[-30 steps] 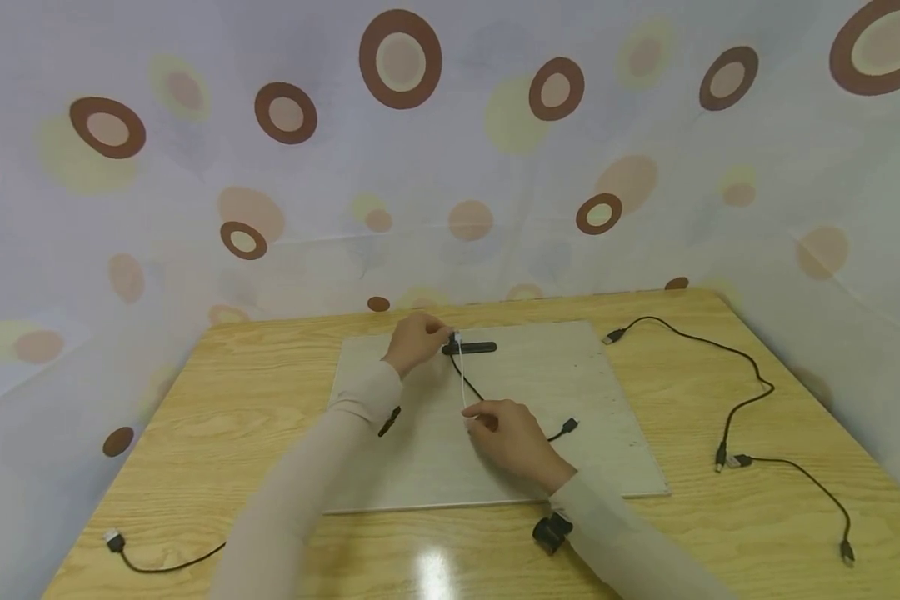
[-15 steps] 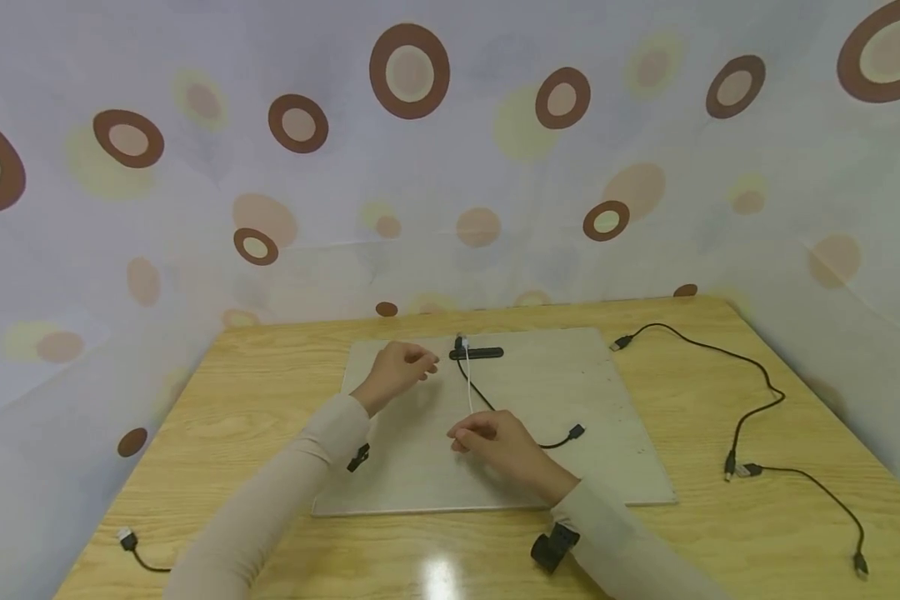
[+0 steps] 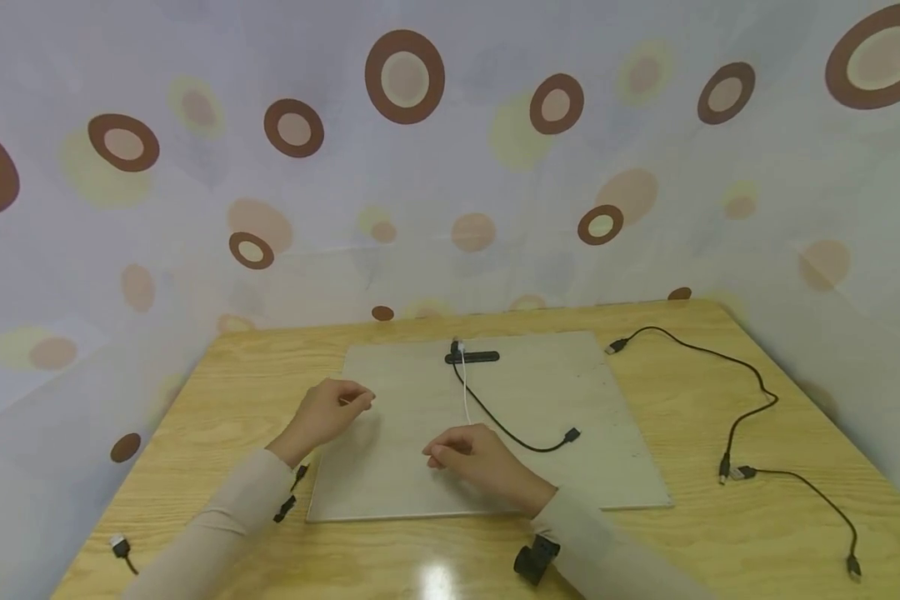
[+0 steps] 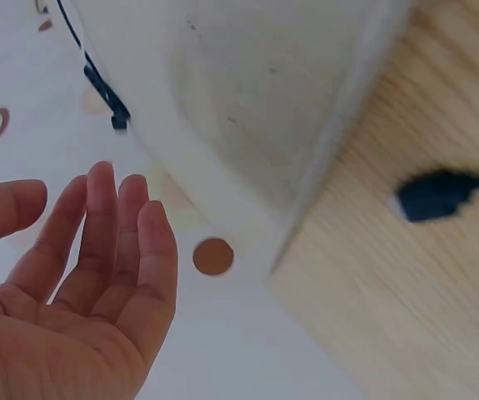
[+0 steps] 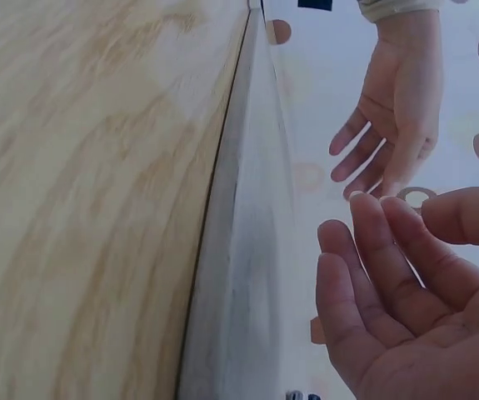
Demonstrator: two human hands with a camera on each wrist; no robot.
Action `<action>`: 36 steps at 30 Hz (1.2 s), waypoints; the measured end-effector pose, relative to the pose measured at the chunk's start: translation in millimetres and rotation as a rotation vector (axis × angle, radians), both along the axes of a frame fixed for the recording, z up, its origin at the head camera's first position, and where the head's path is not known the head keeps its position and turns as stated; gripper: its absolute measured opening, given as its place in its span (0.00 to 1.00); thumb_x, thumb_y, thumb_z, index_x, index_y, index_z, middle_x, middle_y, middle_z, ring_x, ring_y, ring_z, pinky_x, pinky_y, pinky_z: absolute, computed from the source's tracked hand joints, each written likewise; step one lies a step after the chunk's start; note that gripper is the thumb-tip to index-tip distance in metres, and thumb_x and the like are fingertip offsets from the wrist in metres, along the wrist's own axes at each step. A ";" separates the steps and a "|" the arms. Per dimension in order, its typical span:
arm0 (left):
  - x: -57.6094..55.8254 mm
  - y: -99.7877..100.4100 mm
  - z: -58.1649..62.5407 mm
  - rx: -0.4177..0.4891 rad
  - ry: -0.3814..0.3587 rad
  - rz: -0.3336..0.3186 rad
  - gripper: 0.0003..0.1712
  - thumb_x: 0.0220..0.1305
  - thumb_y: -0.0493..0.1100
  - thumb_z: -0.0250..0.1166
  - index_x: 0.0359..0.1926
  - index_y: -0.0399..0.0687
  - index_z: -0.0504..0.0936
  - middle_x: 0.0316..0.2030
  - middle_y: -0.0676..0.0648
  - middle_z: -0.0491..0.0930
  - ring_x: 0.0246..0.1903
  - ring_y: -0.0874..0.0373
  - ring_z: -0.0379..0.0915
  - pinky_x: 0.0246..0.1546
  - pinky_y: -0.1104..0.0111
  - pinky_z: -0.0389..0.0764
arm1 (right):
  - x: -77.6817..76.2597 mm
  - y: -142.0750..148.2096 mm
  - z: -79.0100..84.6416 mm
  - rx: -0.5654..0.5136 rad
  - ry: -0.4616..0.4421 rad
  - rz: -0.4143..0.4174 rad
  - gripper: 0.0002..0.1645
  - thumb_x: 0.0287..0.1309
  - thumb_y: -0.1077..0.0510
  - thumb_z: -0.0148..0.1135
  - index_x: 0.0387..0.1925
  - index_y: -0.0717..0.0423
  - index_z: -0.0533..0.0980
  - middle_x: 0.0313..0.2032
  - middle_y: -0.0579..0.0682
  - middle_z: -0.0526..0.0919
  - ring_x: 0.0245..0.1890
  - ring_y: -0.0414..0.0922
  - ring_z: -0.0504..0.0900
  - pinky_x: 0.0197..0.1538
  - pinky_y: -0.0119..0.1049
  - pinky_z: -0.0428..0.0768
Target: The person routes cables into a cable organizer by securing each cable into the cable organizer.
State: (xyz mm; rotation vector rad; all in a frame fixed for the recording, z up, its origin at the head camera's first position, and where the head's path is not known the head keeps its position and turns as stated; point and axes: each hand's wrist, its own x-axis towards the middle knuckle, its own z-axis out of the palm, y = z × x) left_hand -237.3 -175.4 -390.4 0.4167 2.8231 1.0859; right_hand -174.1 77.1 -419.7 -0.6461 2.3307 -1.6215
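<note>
A slim black bar, perhaps a USB hub, lies near the back of the pale board. A black plug and a white plug stand side by side at its left end. From there a white cable runs forward and passes behind my right hand. A black cable curves across the board to a loose plug. Above the board's left edge hovers my left hand, fingers relaxed and holding nothing. My right hand's fingers are also loosely bent with nothing between them.
On the right of the wooden table lie a long black USB cable and a shorter one. Another USB plug is at the front left. A small dark plug sits near my left sleeve. Patterned cloth hangs behind.
My left hand has come away from the plugs at the bar, moving left and toward me. My right hand has let go of the white cable and shifted slightly left and nearer.
</note>
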 end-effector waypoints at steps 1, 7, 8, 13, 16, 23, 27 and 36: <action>2.3 -6.1 1.1 0.000 -0.006 0.011 0.16 0.70 0.45 0.57 0.48 0.38 0.83 0.40 0.44 0.85 0.40 0.51 0.80 0.39 0.58 0.80 | -0.1 -2.3 -0.2 -0.016 -0.016 0.013 0.15 0.67 0.58 0.56 0.43 0.66 0.81 0.36 0.55 0.86 0.39 0.44 0.83 0.42 0.28 0.77; 17.8 -40.9 6.9 0.021 -0.053 0.070 0.20 0.71 0.48 0.55 0.52 0.37 0.81 0.43 0.42 0.84 0.43 0.50 0.79 0.42 0.56 0.80 | 3.1 -18.5 3.5 -0.142 -0.183 0.095 0.18 0.68 0.57 0.55 0.49 0.67 0.78 0.42 0.58 0.85 0.43 0.46 0.83 0.46 0.34 0.80; 20.4 -46.2 7.9 0.030 -0.064 0.079 0.20 0.72 0.48 0.55 0.53 0.37 0.80 0.45 0.41 0.84 0.44 0.49 0.79 0.43 0.55 0.80 | 3.9 -20.9 4.6 -0.155 -0.201 0.102 0.18 0.68 0.57 0.55 0.50 0.67 0.78 0.43 0.58 0.85 0.43 0.46 0.83 0.47 0.35 0.80; 34.6 -73.2 13.9 0.043 -0.107 0.110 0.25 0.72 0.52 0.54 0.57 0.37 0.77 0.50 0.40 0.81 0.50 0.45 0.76 0.48 0.51 0.78 | 7.3 -29.3 8.9 -0.175 -0.247 0.101 0.18 0.69 0.58 0.54 0.51 0.67 0.78 0.44 0.58 0.85 0.44 0.47 0.83 0.49 0.37 0.80; 44.2 -92.0 18.4 -0.011 -0.100 0.104 0.28 0.72 0.55 0.53 0.58 0.37 0.76 0.52 0.37 0.79 0.50 0.42 0.75 0.46 0.50 0.78 | 8.6 -32.3 9.3 -0.168 -0.266 0.090 0.17 0.68 0.58 0.54 0.50 0.66 0.78 0.43 0.57 0.85 0.43 0.45 0.83 0.48 0.35 0.80; 65.8 -155.8 34.1 -0.255 -0.129 0.085 0.32 0.71 0.57 0.53 0.57 0.31 0.75 0.51 0.31 0.77 0.46 0.38 0.78 0.38 0.50 0.80 | 9.5 -31.8 7.0 -0.152 -0.261 0.100 0.16 0.68 0.57 0.54 0.49 0.65 0.79 0.43 0.57 0.85 0.44 0.45 0.83 0.48 0.33 0.79; 78.2 -193.6 35.8 -0.356 -0.164 0.115 0.34 0.72 0.57 0.52 0.57 0.27 0.73 0.49 0.29 0.78 0.45 0.34 0.76 0.36 0.47 0.79 | 7.5 -25.8 6.1 -0.129 -0.229 0.118 0.16 0.69 0.58 0.53 0.50 0.66 0.78 0.44 0.57 0.85 0.46 0.47 0.82 0.49 0.33 0.78; 91.9 -233.4 20.1 -0.408 -0.273 0.186 0.39 0.68 0.58 0.56 0.54 0.21 0.70 0.46 0.26 0.78 0.45 0.25 0.71 0.36 0.43 0.77 | 3.0 -24.4 5.2 -0.115 -0.228 0.129 0.16 0.69 0.58 0.54 0.49 0.66 0.78 0.43 0.57 0.85 0.42 0.41 0.81 0.45 0.32 0.78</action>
